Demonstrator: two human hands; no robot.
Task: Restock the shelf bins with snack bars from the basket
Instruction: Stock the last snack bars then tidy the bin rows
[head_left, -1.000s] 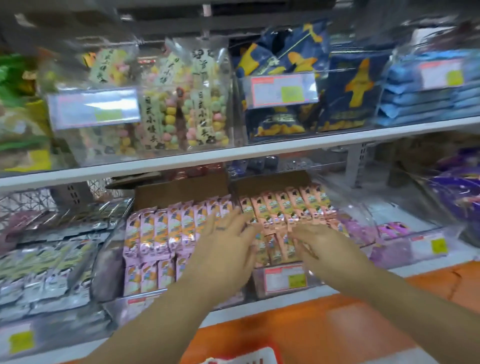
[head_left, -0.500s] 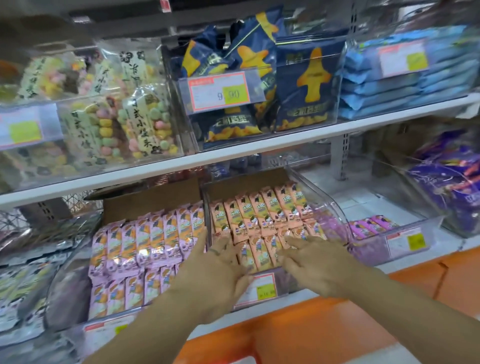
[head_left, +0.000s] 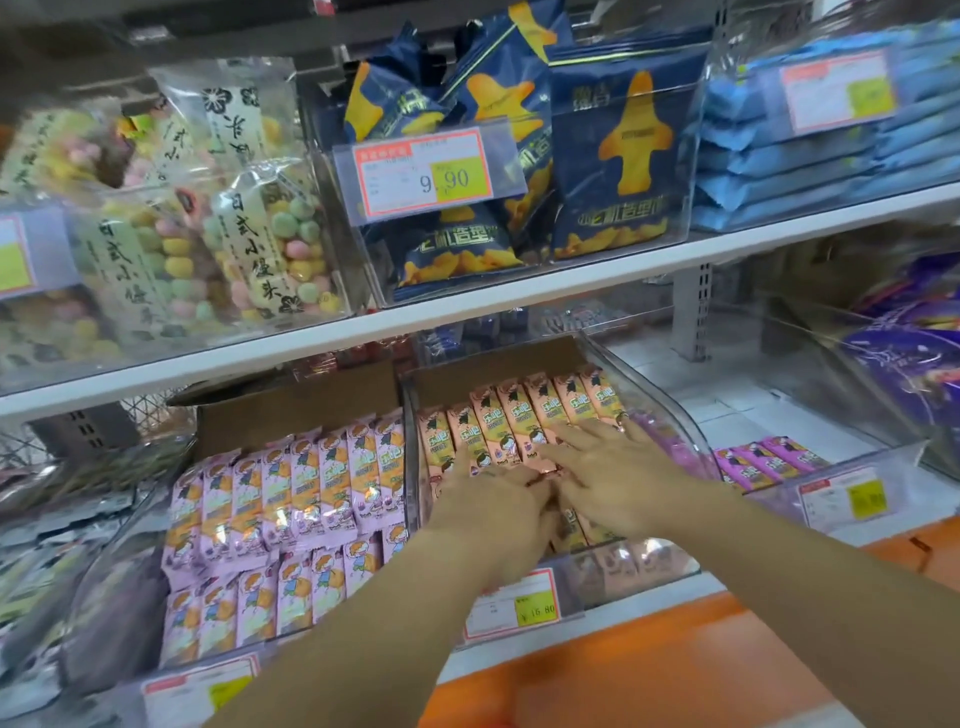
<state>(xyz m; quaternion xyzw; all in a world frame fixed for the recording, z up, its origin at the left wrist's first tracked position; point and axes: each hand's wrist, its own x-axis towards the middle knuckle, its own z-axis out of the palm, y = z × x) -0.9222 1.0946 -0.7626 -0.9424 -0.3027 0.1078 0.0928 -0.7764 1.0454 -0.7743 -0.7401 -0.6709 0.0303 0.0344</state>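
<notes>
- The white shelf board (head_left: 571, 286) roofs the lower tier. Three bins sit side by side beneath it, fronts tipped low, likely so the stock faces the shopper.
- The middle clear bin (head_left: 662, 410) is the one you work in. The peach snack bars (head_left: 511, 415) lie inside it. The back row counts seven, leaning toward a cardboard backing (head_left: 493, 364). The front rows are hidden under your hands.
- Left neighbour bin: pink bars (head_left: 306, 478), roughly eight across the top row, with more rows below. It looks well stocked.
- Right neighbour bin: three purple bars (head_left: 763, 460), near its front.
- Your left hand (head_left: 493, 501) and right hand (head_left: 610, 480) lie side by side, nearly touching. Fingers are stretched flat on the peach wrappers and grip nothing. You seem to be pressing the rows level and square.
- One price tag (head_left: 511, 603) on this bin's front.
- No basket in view.
</notes>
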